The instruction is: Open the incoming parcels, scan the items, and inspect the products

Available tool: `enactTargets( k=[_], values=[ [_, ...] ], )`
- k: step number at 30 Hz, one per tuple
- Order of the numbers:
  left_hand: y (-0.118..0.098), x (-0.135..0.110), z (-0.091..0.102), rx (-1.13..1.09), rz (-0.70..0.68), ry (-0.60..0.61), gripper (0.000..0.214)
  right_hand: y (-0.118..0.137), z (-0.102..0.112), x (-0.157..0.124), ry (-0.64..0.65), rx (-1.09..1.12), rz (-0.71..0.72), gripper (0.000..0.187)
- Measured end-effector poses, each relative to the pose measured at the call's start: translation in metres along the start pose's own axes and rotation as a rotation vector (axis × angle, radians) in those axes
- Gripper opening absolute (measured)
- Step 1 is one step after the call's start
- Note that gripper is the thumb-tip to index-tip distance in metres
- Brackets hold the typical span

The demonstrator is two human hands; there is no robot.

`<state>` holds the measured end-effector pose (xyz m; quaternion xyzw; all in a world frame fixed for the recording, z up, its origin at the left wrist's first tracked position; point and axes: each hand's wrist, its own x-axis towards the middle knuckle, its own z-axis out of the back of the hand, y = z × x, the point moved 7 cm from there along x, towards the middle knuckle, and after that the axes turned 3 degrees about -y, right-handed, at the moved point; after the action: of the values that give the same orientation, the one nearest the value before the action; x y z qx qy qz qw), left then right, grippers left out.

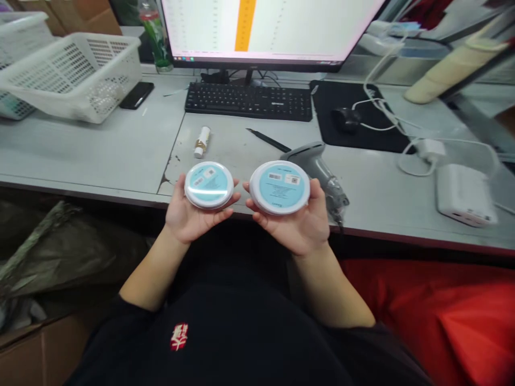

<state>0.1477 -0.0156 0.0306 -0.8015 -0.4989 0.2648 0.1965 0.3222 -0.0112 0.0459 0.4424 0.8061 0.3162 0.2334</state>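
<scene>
My left hand [189, 217] cradles a round white tin with a light blue label [208, 184], fingers curled under and around its rim. Beside it, my right hand [300, 225] grips a second, slightly larger round tin [279, 186] with the same blue label and small barcode stickers. Both tins face up, side by side, just above the desk's front edge [120, 194]. A grey handheld barcode scanner [319, 166] lies on the desk right behind my right hand.
Behind are a black keyboard [248, 100], a monitor [269, 29], a mouse on a black pad [346, 119], a small white bottle [201, 141], a black pen [269, 140], white baskets [76, 75], a phone [137, 95], a white adapter box [464, 195] and cables.
</scene>
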Motion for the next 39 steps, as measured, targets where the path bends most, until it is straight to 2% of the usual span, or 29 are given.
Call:
enactTargets(
  k=[6,10,15,17,20,22,24,27,29,31,34,37,39],
  values=[
    [0.002,-0.003,-0.005,-0.126,0.037,0.006,0.074,0.000,-0.010,0.003,-0.033,0.030,-0.003,0.063],
    [0.005,-0.002,-0.006,-0.157,0.055,0.001,0.067,-0.004,-0.011,0.006,-0.084,-0.008,-0.018,0.068],
    [0.009,0.001,0.000,-0.187,0.030,-0.081,0.068,-0.006,-0.004,0.006,-0.135,-0.122,0.000,0.065],
    [0.009,0.002,0.003,-0.175,0.005,-0.104,0.068,-0.004,0.003,0.007,-0.189,-0.228,0.078,0.063],
    [0.012,0.003,0.007,-0.104,-0.038,-0.113,0.068,0.007,0.009,0.007,-0.250,-0.555,0.320,0.072],
    [0.014,0.003,0.010,0.001,-0.084,-0.128,0.074,0.014,0.004,0.006,-0.245,-0.860,0.495,0.084],
    [0.010,0.002,0.013,0.186,-0.196,-0.145,0.083,0.020,-0.006,0.002,-0.238,-1.157,0.657,0.088],
    [-0.009,-0.006,0.011,0.643,-0.531,-0.173,0.104,0.028,-0.021,-0.006,-0.270,-1.489,0.863,0.086],
    [-0.021,-0.015,0.007,0.972,-0.751,-0.220,0.113,0.030,-0.026,-0.009,-0.290,-1.619,0.926,0.085],
    [-0.029,-0.021,0.005,1.244,-0.884,-0.261,0.112,0.031,-0.025,-0.008,-0.300,-1.705,0.911,0.082],
    [-0.040,-0.021,0.004,1.534,-0.971,-0.297,0.103,0.030,-0.012,0.003,-0.300,-1.840,0.789,0.074],
    [-0.056,-0.015,0.006,1.627,-0.988,-0.359,0.102,0.023,0.004,0.025,-0.242,-1.913,0.614,0.068],
    [-0.063,-0.008,0.004,1.634,-0.965,-0.353,0.101,0.015,0.011,0.040,-0.175,-1.883,0.504,0.072]
  ],
)
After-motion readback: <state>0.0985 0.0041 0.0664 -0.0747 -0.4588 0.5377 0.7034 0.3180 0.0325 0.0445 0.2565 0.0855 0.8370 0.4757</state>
